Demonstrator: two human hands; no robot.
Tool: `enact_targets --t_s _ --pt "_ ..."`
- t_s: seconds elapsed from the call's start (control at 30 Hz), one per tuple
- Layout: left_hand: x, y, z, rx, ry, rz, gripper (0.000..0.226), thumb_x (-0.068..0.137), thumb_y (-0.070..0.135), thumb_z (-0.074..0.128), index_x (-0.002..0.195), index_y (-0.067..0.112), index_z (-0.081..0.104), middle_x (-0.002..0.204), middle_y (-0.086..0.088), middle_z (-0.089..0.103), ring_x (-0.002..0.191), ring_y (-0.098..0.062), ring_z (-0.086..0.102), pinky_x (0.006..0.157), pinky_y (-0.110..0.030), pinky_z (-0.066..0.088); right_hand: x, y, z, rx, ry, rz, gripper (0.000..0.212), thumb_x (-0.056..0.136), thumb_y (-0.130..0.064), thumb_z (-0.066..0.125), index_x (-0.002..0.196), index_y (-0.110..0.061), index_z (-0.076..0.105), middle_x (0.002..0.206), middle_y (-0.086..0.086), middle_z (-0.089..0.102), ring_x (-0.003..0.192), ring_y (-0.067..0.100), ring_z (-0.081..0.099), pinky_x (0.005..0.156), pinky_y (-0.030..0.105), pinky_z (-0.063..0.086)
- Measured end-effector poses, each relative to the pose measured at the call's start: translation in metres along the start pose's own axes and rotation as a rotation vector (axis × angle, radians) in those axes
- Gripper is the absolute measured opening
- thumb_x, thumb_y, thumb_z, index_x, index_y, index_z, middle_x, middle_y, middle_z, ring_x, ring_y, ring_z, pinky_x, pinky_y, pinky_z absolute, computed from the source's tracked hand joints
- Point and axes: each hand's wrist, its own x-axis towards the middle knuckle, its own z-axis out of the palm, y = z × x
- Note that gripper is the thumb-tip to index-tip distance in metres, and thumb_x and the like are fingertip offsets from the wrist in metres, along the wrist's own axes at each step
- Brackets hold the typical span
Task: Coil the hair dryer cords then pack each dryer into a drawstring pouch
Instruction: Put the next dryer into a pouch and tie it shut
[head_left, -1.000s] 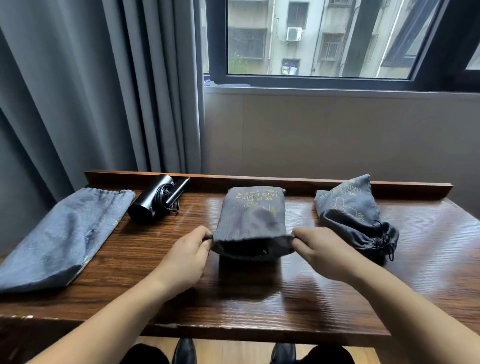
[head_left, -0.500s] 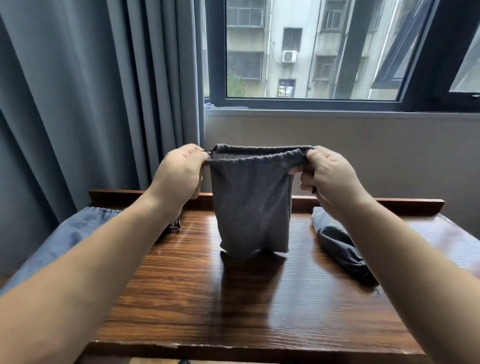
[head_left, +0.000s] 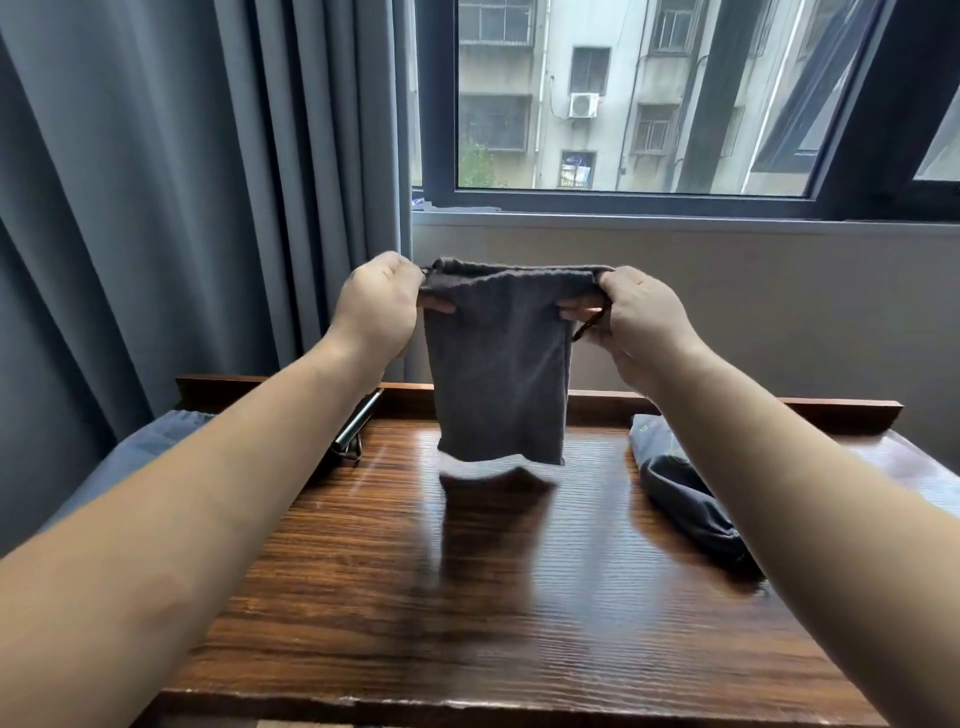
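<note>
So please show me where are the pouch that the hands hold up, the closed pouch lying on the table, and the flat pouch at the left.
held pouch (head_left: 498, 374), head view, front cloth
closed pouch (head_left: 685, 499), head view, dark side
flat pouch (head_left: 135, 452), head view, visible cloth

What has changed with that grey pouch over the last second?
The grey pouch lay on the wooden table; the left hand and right hand, gripping its top corners throughout, lifted it until it hangs clear of the table. The tied pouch at right and the flat pouch at left stayed put.
</note>
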Motion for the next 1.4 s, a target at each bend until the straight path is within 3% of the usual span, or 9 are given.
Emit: enact_targets --t_s 0.13,0.3,0.57,0.7,0.9,1.07,1.2,1.3,1.4 --pt "-0.019 -0.041 -0.002 -0.037 -0.143 -0.141 0.023 0.097 0.017 0.034 0.077 0.014 0.046 0.046 0.002 0.031 0.043 -0.018 0.024 0.044 -0.024 0.021 -0.010 0.028 -0.002 0.120 0.001 0.147 0.022 0.099 -0.008 0.042 0.085 -0.012 0.058 0.087 0.014 0.065 0.087 0.032 0.065 0.088 0.048 0.053" --pt "-0.056 -0.073 -0.004 -0.109 -0.278 -0.205 0.026 0.097 0.010 0.028 0.076 0.012 0.043 0.051 -0.004 0.025 0.040 -0.017 0.022 0.042 -0.026 0.022 -0.035 0.067 -0.006 0.332 -0.037 0.360 0.021 0.099 -0.012 0.037 0.089 -0.011 0.056 0.088 0.014 0.059 0.081 0.030 0.061 0.076 0.046 0.053" --pt "-0.118 -0.109 -0.021 0.112 -0.516 -0.329 0.024 0.096 0.009 0.037 0.074 0.012 0.047 0.046 0.002 0.031 0.039 -0.015 0.025 0.045 -0.027 0.022 -0.097 0.107 -0.038 -0.139 -0.231 0.454 0.031 0.094 -0.007 0.034 0.098 -0.001 0.064 0.094 0.019 0.072 0.085 0.032 0.069 0.075 0.043 0.054" --pt "-0.139 -0.119 -0.031 0.208 -0.612 -0.205 0.029 0.100 0.013 0.048 0.070 0.015 0.051 0.044 0.009 0.043 0.041 -0.006 0.034 0.044 -0.021 0.027 -0.127 0.120 -0.065 -0.436 -0.416 0.311 0.018 0.094 -0.007 0.044 0.083 -0.006 0.057 0.059 0.000 0.056 0.053 0.014 0.042 0.049 0.029 0.030" --pt "-0.140 -0.150 -0.065 0.392 -0.642 -0.060 0.068 0.074 0.082 0.052 0.057 0.017 0.046 0.051 0.011 0.039 0.051 -0.002 0.037 0.052 -0.019 0.030 -0.125 0.129 -0.109 -0.860 -0.650 0.127 0.028 0.089 -0.048 0.069 0.075 -0.023 0.066 0.061 -0.010 0.052 0.059 0.003 0.044 0.058 0.025 0.033" --pt "-0.130 -0.170 -0.092 0.640 -0.597 -0.042 0.059 0.078 0.076 0.045 0.058 0.021 0.046 0.053 0.012 0.045 0.055 -0.003 0.044 0.063 -0.029 0.038 -0.120 0.136 -0.142 -1.079 -0.642 -0.043 0.049 0.093 -0.057 0.054 0.061 -0.021 0.047 0.054 -0.011 0.042 0.056 0.003 0.040 0.060 0.028 0.035" --pt "-0.137 -0.167 -0.076 0.948 -0.721 0.199 0.076 0.071 0.093 0.010 0.086 0.036 0.058 0.090 0.019 0.054 0.094 0.002 0.045 0.100 -0.030 0.032 -0.124 0.140 -0.127 -1.335 -0.716 -0.200 0.051 0.082 -0.079 0.042 0.076 -0.031 0.059 0.079 -0.017 0.055 0.086 0.001 0.049 0.082 0.030 0.045" --pt "-0.145 -0.162 -0.053 0.866 -0.708 0.281 0.078 0.076 0.089 0.032 0.130 0.035 0.050 0.127 0.020 0.046 0.126 0.000 0.035 0.119 -0.034 0.017 -0.132 0.141 -0.099 -1.366 -0.692 -0.237 0.067 0.073 -0.087 0.047 0.116 -0.037 0.057 0.110 -0.019 0.054 0.108 0.004 0.044 0.097 0.027 0.037" --pt "-0.152 -0.149 -0.024 0.739 -0.650 0.275 0.067 0.081 0.074 0.051 0.129 0.028 0.056 0.121 0.011 0.059 0.117 -0.007 0.049 0.108 -0.026 0.032 -0.142 0.151 -0.071 -1.425 -0.613 -0.306 0.064 0.075 -0.085 0.039 0.105 -0.031 0.056 0.103 -0.010 0.058 0.103 0.013 0.047 0.089 0.031 0.037"
